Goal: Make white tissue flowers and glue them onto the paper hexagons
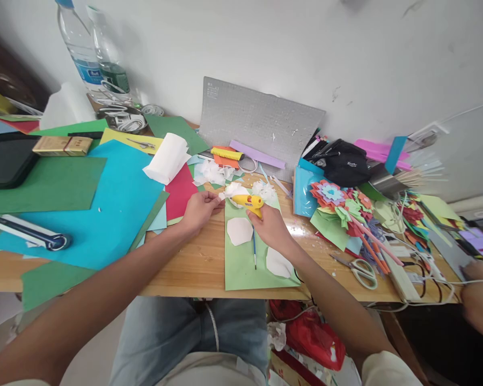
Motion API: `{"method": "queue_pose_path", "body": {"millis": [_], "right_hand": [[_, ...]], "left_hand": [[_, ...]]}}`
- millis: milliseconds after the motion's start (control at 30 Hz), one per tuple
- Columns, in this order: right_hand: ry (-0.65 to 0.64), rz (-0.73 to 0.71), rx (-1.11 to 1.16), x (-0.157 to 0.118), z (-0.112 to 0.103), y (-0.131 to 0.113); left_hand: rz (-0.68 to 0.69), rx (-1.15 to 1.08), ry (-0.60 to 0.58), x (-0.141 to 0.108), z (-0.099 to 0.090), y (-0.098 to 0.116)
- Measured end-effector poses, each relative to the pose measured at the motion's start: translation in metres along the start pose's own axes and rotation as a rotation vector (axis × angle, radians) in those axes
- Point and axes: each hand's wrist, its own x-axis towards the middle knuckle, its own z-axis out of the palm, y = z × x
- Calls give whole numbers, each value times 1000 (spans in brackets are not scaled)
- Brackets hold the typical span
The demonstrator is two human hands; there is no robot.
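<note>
In the head view my right hand (271, 228) is wrapped round a yellow glue gun (249, 201), its nozzle pointing left. My left hand (202, 210) pinches a small white piece (222, 197) right by the nozzle. Beneath them lies a light green sheet (241, 273) bearing white paper shapes, one at its left (239, 231) and one at its lower right (279, 262). A thin blue brush (255, 249) lies between these two shapes. Crumpled white paper (215, 172) sits behind my left hand.
Scissors (360, 271), paper flowers (330, 193) and cables are on the right. A stapler (32, 232) rests on blue paper (123, 193) at the left. A grey cutting mat (261, 123) leans against the wall. Another person's hand (481, 292) shows at the right edge.
</note>
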Motion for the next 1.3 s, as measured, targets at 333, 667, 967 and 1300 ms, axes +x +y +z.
{"method": "queue_pose_path", "body": {"millis": [333,667,967,1300], "right_hand": [[24,-13,28,-3,2,4],[113,144,366,-7,-1,14],[535,181,808,-55,-31,70],[544,371,401,-103,-17,170]], "left_hand": [[-7,1,0,1,0,0],[-9,3,1,0,-1,0],[-3,61,-5,-4,0,7],[94,234,-18,2,-2,0]]}}
